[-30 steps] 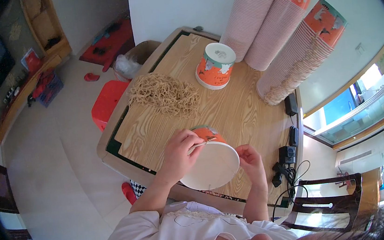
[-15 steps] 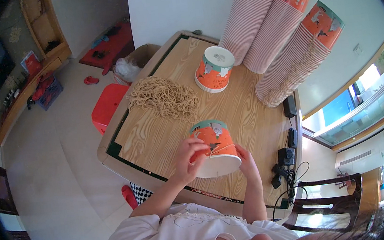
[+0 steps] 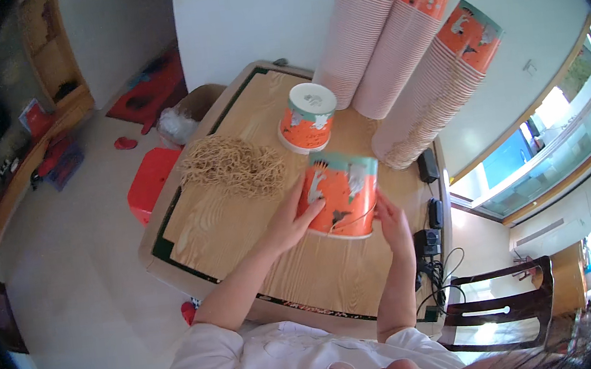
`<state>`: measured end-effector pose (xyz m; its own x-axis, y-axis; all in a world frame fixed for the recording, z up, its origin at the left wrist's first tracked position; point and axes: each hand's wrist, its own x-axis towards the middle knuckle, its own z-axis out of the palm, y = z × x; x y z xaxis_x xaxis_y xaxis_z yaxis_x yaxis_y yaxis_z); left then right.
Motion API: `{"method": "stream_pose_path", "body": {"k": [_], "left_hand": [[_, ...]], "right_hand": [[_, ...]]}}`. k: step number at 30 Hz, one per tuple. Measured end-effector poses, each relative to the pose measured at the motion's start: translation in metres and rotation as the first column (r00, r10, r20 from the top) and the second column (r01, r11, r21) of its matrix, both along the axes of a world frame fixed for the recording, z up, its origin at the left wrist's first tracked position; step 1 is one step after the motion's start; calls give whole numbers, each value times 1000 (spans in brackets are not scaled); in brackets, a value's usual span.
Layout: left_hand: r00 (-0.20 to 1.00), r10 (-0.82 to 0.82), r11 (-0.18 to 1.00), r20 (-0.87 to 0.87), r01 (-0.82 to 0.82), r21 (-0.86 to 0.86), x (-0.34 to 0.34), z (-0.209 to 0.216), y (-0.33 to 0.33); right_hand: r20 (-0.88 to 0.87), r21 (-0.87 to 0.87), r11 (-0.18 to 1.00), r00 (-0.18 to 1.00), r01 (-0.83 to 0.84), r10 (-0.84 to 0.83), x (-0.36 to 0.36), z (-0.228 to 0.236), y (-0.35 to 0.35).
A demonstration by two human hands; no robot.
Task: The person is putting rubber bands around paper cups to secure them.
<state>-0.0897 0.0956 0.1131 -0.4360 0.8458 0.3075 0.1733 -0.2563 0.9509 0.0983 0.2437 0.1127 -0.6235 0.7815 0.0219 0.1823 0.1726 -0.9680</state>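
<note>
Between my two hands is an orange paper bucket (image 3: 340, 198) with a green band and animal pictures, held upside down with its white rim low. A thin tan cord (image 3: 354, 220) runs across its side near the rim. My left hand (image 3: 289, 221) grips the left side, thumb laid over the print. On the right side my right hand (image 3: 391, 219) holds it, fingers partly hidden behind the wall. Left of the bucket lies a tangled heap of tan cord pieces (image 3: 232, 166). Beyond it, more upturned buckets (image 3: 307, 127), nested together, stand on the wooden table (image 3: 228, 227).
Three tall leaning stacks of buckets, left (image 3: 356, 41), middle (image 3: 405, 50) and right (image 3: 436, 87), stand at the back; the right one has cords along its side. Black power adapters (image 3: 428, 242) line the right edge. A red stool (image 3: 147, 182) and dark chair (image 3: 499, 307) flank the table.
The bucket has been raised and moved farther from me, its open underside turned out of sight. My left hand has shifted from near the rim onto the bucket's side.
</note>
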Motion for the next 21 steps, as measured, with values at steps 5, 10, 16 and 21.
{"method": "stream_pose_path", "body": {"k": [5, 10, 16, 21], "left_hand": [[924, 22, 993, -383, 24, 114, -25, 104, 86], [862, 43, 885, -505, 201, 419, -31, 244, 198], [818, 102, 832, -566, 242, 499, -17, 372, 303], [809, 131, 914, -572, 125, 386, -10, 362, 363]], "right_hand": [[-233, 389, 899, 966, 200, -114, -5, 119, 56], [-475, 688, 580, 875, 436, -95, -5, 251, 141], [-490, 745, 492, 870, 451, -57, 16, 383, 226], [-465, 722, 506, 873, 471, -150, 16, 368, 292]]}}
